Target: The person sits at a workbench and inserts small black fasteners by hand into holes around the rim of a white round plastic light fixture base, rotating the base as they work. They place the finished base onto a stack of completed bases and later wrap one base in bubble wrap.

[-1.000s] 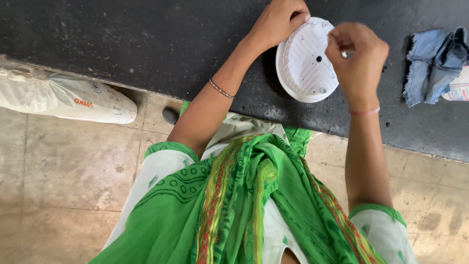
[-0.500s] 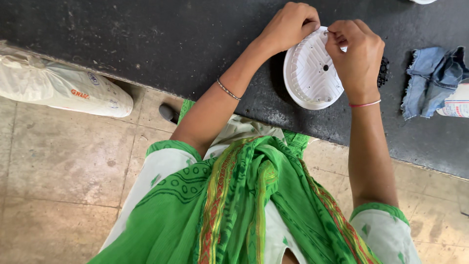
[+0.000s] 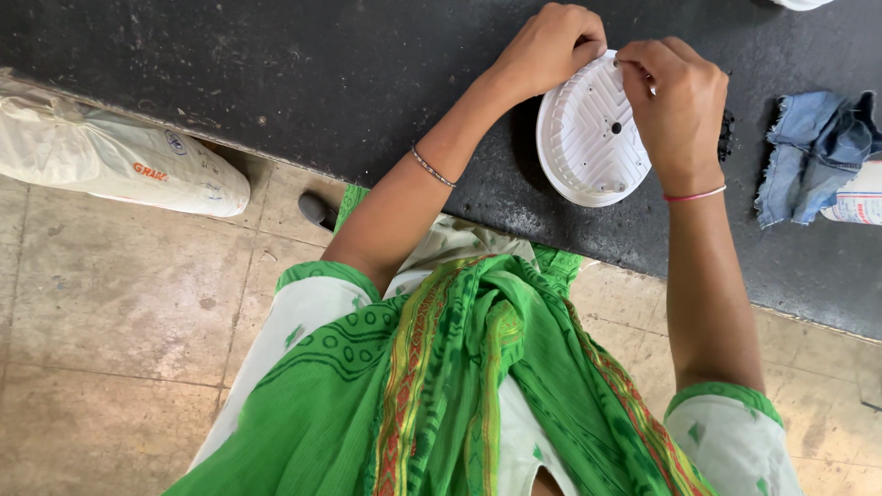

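Resting tilted on dark table: white ribbed plastic disc — probably light, stiff, slightly flexible. Left hand gripping top rim; right hand pinching rim beside — best held by edges.

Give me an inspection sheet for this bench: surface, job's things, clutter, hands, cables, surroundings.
Surface: black bench, dusty and speckled.
Job's things: white round ribbed disc with small holes, tilted on the bench.
Clutter: denim rag at the right; small dark bits beside the disc.
Hands: left hand grips the disc's top rim; right hand pinches at the same rim.
Cables: nothing seen.
Surroundings: white sack on the tiled floor.
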The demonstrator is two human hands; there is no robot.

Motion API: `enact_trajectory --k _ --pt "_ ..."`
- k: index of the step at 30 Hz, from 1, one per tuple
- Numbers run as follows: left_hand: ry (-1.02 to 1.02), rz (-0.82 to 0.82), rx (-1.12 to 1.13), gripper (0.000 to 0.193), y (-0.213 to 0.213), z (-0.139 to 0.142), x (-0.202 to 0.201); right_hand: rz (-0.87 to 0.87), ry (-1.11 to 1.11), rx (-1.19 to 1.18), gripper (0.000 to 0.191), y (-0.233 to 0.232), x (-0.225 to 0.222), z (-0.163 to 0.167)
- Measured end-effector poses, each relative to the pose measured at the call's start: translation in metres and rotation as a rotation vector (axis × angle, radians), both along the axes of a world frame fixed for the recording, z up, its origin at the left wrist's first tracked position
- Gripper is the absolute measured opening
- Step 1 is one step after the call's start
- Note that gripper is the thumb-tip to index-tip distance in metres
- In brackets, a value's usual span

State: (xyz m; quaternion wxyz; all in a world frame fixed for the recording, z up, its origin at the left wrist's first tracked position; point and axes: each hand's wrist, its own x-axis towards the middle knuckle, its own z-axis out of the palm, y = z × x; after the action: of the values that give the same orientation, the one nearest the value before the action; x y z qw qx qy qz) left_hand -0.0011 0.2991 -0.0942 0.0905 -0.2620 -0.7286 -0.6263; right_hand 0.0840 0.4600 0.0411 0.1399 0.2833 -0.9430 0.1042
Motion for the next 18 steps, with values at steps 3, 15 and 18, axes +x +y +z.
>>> enact_trajectory --k 3,15,18 --pt "-0.023 0.000 -0.008 0.007 -0.001 -0.001 0.001 -0.005 -0.009 0.000 0.012 0.000 0.000 -0.001" --pt "-0.005 0.008 -0.011 0.009 -0.004 -0.006 0.003 -0.029 -0.053 -0.206 0.014 0.000 0.012 -0.012" --pt "-0.023 0.003 -0.015 0.010 -0.003 -0.006 0.004 -0.034 -0.054 -0.173 0.014 0.004 0.012 -0.015"
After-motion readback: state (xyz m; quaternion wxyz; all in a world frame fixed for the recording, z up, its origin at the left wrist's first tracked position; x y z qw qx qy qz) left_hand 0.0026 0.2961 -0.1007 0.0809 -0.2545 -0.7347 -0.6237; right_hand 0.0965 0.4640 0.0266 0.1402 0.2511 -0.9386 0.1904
